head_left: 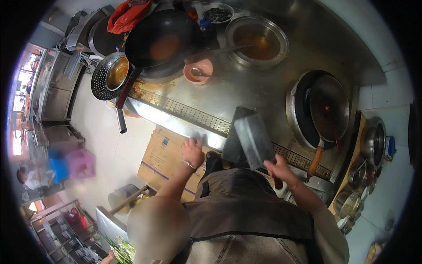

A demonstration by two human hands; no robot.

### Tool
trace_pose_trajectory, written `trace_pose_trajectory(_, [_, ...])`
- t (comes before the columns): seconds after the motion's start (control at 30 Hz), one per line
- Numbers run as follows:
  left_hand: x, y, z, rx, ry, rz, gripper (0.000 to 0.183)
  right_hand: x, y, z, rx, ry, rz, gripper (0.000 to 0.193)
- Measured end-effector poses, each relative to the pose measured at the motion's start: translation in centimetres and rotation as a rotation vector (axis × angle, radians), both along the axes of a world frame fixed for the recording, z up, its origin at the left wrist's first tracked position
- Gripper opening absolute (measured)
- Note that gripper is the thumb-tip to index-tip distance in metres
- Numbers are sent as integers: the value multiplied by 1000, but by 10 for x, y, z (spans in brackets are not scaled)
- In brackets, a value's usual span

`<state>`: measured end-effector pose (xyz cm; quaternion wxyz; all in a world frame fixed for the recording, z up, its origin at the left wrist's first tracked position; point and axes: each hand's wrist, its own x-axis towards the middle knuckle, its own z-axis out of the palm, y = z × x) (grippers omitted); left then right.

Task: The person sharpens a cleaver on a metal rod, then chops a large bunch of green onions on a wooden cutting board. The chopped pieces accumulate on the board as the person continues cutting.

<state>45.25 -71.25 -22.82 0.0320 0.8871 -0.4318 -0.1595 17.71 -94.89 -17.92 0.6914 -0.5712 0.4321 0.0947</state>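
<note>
My right hand [281, 171] is closed round the handle of a cleaver. The broad grey cleaver blade [254, 138] points away from me, over the front edge of the steel counter, slightly blurred. Beside and partly behind it lies a dark rectangular slab [234, 147], whose kind I cannot make out. My left hand [193, 152], with a bracelet at the wrist, holds nothing. Its fingers are a little apart, near the counter's front rail [176, 123].
A black wok [165, 39] with a long handle stands far left, a steel pot of brownish liquid [259, 42] beyond. A pink bowl [198, 72] holds a spoon. On the right is a wooden-handled pan [327, 110]. Flattened cardboard [160, 152] covers floor at left.
</note>
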Motion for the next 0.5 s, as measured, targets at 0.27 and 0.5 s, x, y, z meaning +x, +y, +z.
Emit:
trace_pose_trajectory(0.27, [-81,-23,-30,-527,924,554,55,70,-69,-38,-177,67,-240,29])
trace_pose_trajectory(0.5, [-77,-35,-35,-454,1064,642,54,-23,0,-44,-51,155,55,65])
